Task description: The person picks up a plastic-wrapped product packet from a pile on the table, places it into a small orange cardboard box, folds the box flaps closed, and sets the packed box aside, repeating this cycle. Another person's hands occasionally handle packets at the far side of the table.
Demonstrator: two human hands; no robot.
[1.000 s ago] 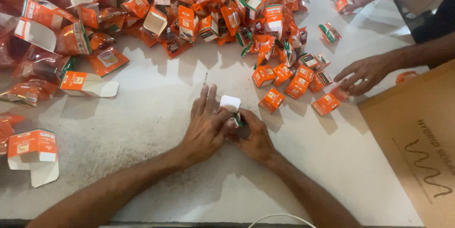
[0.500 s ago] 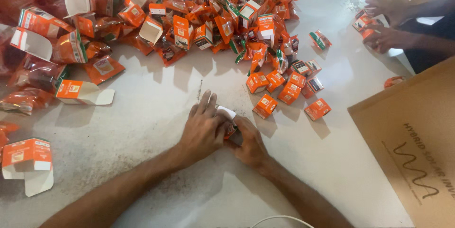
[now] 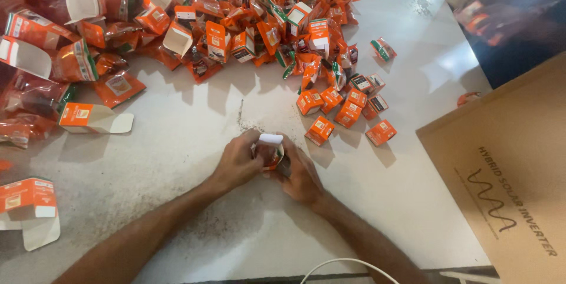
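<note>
The head camera looked down on a white bench (image 3: 177, 142) heaped along its far edge with orange packets and small cartons (image 3: 236, 24). At far left an opened flat carton (image 3: 26, 204) lay near the bench edge, with another (image 3: 88, 117) just beyond it. Moving right, the left hand (image 3: 236, 163) curled around a small orange carton (image 3: 268, 153) with its white flap up, fingers wrapped on the near side of it. The right hand (image 3: 300, 172) pressed against the carton's other side, so both grips were closed on it and it sat between the two palms, just above the bench, near the middle of the picture. By the look of it, the packing of a single carton was in hand; the flap stood open, and the next move would call for a firm hold with one hand while the other tucked it shut. Further right, a cluster of closed little cartons (image 3: 348, 110) stood well apart from the hands. A brown cardboard box (image 3: 507, 172) filled the right edge, and another person's hand (image 3: 489, 21), blurred, held something orange at top right.
</note>
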